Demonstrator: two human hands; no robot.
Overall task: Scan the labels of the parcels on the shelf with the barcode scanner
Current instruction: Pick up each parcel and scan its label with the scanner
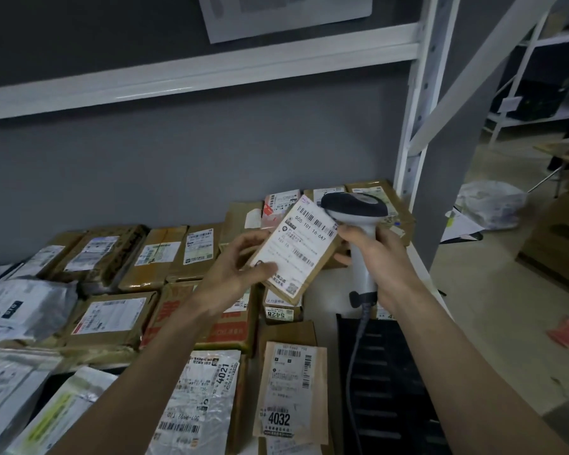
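The left hand (234,270) tilts a labelled parcel (296,254) beside the barcode scanner (358,224) gripped by the right hand (378,257).

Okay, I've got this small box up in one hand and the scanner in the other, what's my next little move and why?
Probably tilt the barcode scanner head down toward the top barcode. The left hand holds the small box label-up, and the right hand grips the scanner's handle, but its head sits beside the label's upper corner, not facing it.

scanner (358,221): grey-white, dark head | held parcel (296,254): brown, white label

Tilted labelled parcel (296,249) touches grey-white scanner (358,224).
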